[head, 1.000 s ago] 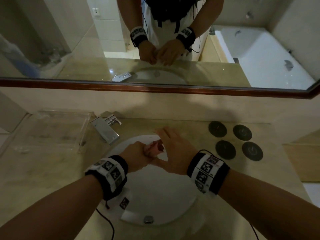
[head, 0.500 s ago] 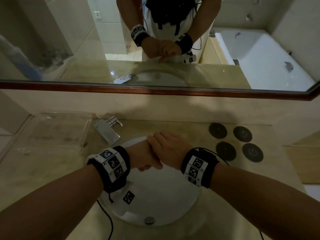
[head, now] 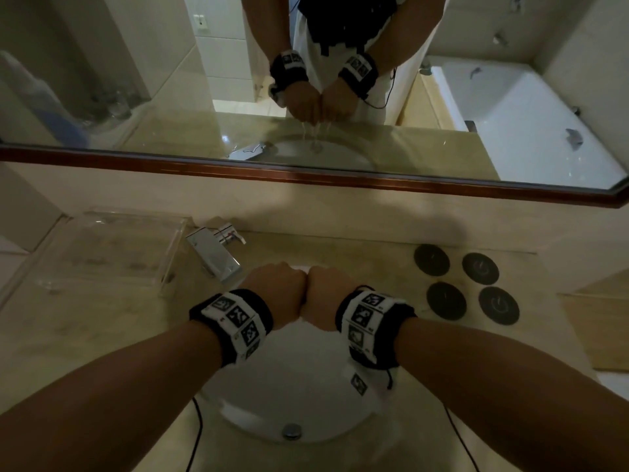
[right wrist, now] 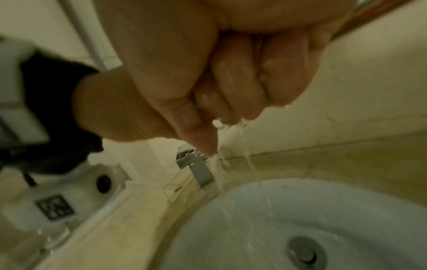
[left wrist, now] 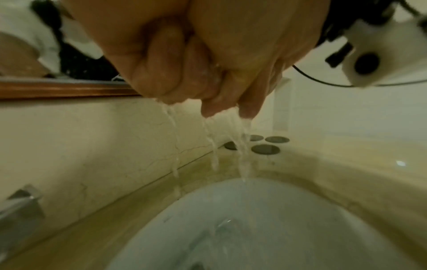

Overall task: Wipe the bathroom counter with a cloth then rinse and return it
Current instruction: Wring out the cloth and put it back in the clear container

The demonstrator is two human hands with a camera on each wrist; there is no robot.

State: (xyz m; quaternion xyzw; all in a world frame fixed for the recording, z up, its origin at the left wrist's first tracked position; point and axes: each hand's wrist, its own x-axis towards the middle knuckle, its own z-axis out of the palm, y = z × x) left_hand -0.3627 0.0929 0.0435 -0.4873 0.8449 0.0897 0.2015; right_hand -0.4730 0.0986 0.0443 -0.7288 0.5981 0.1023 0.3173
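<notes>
- Beige bench (head: 102, 318) around white sink (head: 306, 396); no sign of how far wiping has got.
- Tap (head: 218, 257) not running, so rinse probably over.
- Left hand (head: 277, 289) and right hand (head: 326, 294) fisted, touching, over basin.
- Fingers (left wrist: 161, 73) curled tight; water streaming down.
- Cloth hidden, presumably wrung inside fists.
- Left: return cloth.

The bench (head: 102, 321) looks like polished beige stone, glossy. Set into it, the basin (head: 299, 386) is smooth white ceramic. Beside the basin, the tap (head: 218, 257) is mirror-bright chrome metal; left of it, a clear plastic tray (head: 112, 250). Above, the mirror frame (head: 306, 175) is glossy reddish wood.
</notes>
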